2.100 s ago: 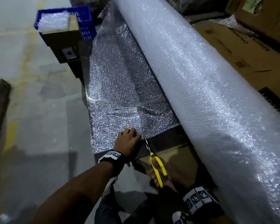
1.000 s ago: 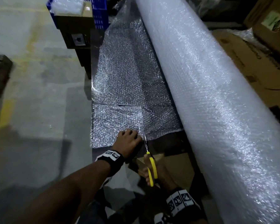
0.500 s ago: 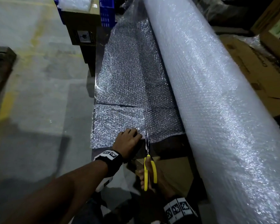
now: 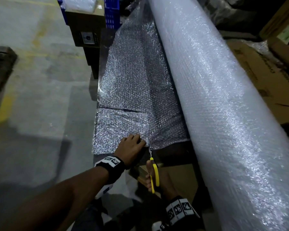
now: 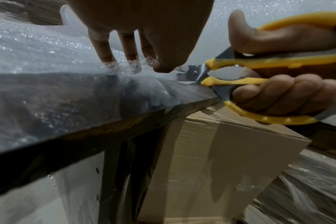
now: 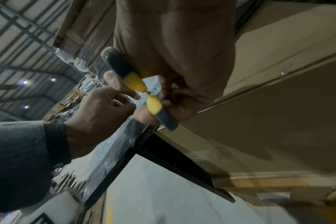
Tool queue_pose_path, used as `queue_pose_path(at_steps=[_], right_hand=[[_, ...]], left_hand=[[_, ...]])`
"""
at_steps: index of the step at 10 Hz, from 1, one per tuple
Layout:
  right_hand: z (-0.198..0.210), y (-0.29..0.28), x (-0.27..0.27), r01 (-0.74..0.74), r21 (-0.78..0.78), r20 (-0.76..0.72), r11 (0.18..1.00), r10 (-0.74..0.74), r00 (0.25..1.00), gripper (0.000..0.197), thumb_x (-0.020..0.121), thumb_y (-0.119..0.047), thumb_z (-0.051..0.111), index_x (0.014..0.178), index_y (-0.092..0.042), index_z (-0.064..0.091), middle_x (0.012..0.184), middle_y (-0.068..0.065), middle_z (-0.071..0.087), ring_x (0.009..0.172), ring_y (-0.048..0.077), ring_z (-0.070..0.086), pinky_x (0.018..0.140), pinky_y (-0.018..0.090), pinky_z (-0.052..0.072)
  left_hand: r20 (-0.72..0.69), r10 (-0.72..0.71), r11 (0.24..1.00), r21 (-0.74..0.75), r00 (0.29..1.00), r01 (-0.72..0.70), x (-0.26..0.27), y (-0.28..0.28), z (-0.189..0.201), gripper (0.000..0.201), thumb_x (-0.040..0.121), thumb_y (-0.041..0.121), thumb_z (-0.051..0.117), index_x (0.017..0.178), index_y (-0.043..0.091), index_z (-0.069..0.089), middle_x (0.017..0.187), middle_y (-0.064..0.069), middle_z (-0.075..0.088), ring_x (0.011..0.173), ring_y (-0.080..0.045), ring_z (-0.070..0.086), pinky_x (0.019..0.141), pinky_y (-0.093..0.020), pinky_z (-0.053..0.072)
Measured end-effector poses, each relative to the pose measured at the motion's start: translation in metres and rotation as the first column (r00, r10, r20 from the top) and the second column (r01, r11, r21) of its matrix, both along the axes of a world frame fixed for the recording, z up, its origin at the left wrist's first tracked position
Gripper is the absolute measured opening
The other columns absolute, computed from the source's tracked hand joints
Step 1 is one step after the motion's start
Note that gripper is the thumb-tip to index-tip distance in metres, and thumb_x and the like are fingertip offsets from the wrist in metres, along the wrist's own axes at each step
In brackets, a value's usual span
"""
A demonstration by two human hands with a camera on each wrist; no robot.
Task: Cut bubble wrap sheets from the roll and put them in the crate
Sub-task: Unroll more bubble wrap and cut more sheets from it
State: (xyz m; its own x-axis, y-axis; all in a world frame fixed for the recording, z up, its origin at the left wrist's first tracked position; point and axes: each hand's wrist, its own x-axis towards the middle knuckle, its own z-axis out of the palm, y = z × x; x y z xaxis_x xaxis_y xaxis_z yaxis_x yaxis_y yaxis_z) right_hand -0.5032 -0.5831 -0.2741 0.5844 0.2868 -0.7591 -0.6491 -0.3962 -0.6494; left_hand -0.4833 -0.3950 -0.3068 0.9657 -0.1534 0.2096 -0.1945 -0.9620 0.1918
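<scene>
A big bubble wrap roll point(image 4: 215, 97) lies along the right of a dark table point(image 4: 170, 152). Its unrolled sheet point(image 4: 137, 77) covers the tabletop, with a cross cut partway in at the near left point(image 4: 120, 110). My left hand point(image 4: 137, 140) pinches the sheet's near edge; its fingertips point(image 5: 134, 69) show through the wrap. My right hand point(image 4: 153, 178) grips yellow-handled scissors point(image 4: 154, 174), whose blades point(image 5: 186, 74) sit at the sheet's edge right beside the left thumb. A blue crate point(image 4: 110, 12) holding bubble wrap point(image 4: 78, 2) stands at the table's far end.
A brown carton point(image 4: 87, 27) stands in front of the crate. Another cardboard box point(image 5: 220, 151) sits under the table's near end. Large cartons point(image 4: 265, 72) are stacked right of the roll. Bare concrete floor point(image 4: 40, 97) lies to the left.
The scissors have swung from a slant to point straight along the sheet, and their blades have reached its near edge. My left hand has stayed on the sheet.
</scene>
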Motion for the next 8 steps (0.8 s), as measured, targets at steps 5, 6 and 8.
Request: queue_pose_path(at_steps=[5,6,8], right_hand=[[-0.003,0.017,0.015,0.113,-0.044,-0.074,0.993,-0.116,0.991,0.056,0.093,-0.055,0.057,0.063,-0.007,0.054,0.051,0.007,0.047,0.039,0.018,0.047,0.042,0.022,0.039],[-0.002,0.020,0.017,0.079,-0.060,-0.073,0.995,-0.084,0.994,0.058,0.091,-0.059,0.057,0.062,-0.009,0.055,0.055,0.008,0.049,0.045,0.021,0.049,0.046,0.026,0.041],[0.000,0.022,0.020,0.092,-0.071,-0.017,0.993,-0.094,0.995,0.057,0.090,-0.056,0.063,0.057,-0.009,0.055,0.054,0.009,0.050,0.041,0.020,0.050,0.042,0.025,0.042]], left_hand=[[-0.032,0.005,1.000,0.031,0.999,-0.004,-0.003,-0.002,0.011,0.028,0.079,0.040,0.074,0.092,0.018,0.062,0.087,-0.008,0.057,0.075,-0.030,0.057,0.059,-0.038,0.048],[-0.054,0.008,1.000,0.023,0.999,-0.006,-0.003,-0.003,0.012,0.036,0.070,0.037,0.084,0.091,0.019,0.060,0.086,-0.007,0.057,0.074,-0.030,0.057,0.058,-0.039,0.047],[-0.103,0.018,0.999,0.044,0.995,-0.014,-0.001,-0.006,0.015,0.043,0.062,0.037,0.087,0.092,0.021,0.060,0.085,-0.005,0.056,0.075,-0.027,0.056,0.057,-0.040,0.046]])
